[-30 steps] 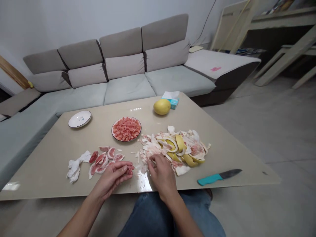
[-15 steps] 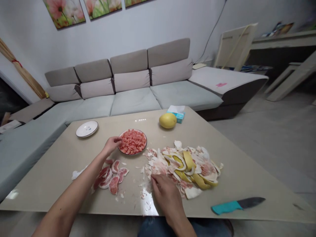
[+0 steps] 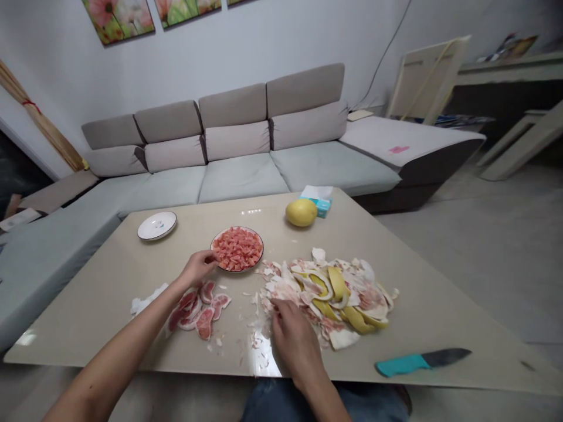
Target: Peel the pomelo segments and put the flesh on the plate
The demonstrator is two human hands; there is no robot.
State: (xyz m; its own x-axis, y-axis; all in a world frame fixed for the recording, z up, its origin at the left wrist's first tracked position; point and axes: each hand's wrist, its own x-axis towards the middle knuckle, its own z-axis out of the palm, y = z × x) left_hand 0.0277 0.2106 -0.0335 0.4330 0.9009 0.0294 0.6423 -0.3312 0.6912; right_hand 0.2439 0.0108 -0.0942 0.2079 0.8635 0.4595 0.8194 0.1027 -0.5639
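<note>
– Because the peel heap (image 3: 338,283) crowds your right hand (image 3: 297,337), scraps could cling.
– Plate (image 3: 215,238)?
– Pulp (image 3: 240,249) heaped on it, beyond the segments (image 3: 204,322); your left hand (image 3: 199,268), at its near-left rim, could knock bits off. Both hands' fingers curl; can't tell if pinching.

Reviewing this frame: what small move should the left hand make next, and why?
Probably bring the left hand back to pick up one of the pink fruit segments. It is at the near-left edge of the plate of loose flesh, no piece can be made out in its grasp, and several segments lie close by.
</note>
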